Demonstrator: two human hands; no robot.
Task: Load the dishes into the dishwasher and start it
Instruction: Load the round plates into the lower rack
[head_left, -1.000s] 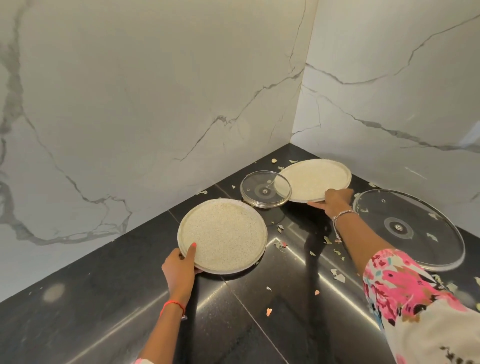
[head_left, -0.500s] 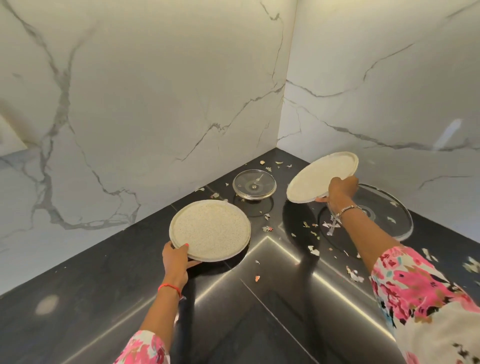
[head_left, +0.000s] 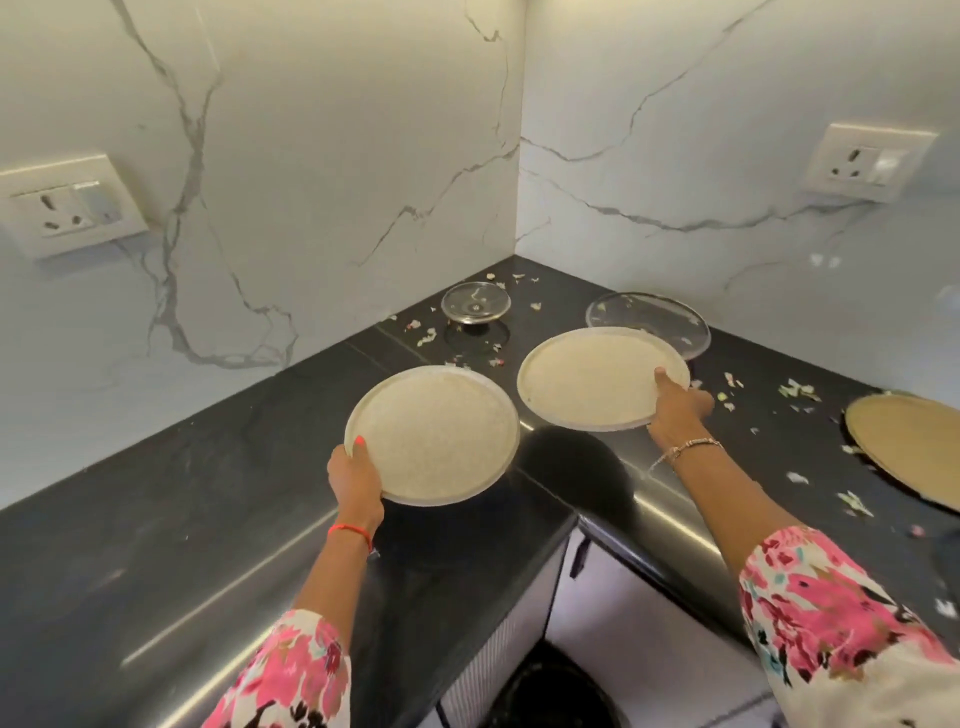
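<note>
Two hands are busy over the inside corner of the glossy black counter (head_left: 156, 519). The left hand (head_left: 356, 480) pinches the near rim of the left plate (head_left: 434, 434), thumb on top and fingers hidden beneath. The right hand (head_left: 680, 408) clamps the near-right rim of the right plate (head_left: 597, 379) the same way. Both seem to be held just clear of the stone. They look round, stiff and flat, cream, with a low raised lip and a grainy, speckled face. I'd guess stoneware, so fairly heavy for an edge hold, breakable, and apt to tip if a wrist slackens; that lip is the sensible place to grip. Behind them sit a small glass lid (head_left: 475, 304) and a large glass lid (head_left: 675, 322), smooth and probably slippery, among scattered peelings (head_left: 795, 389). A tan disc (head_left: 909, 447) lies far right. No dishwasher is in sight.
</note>
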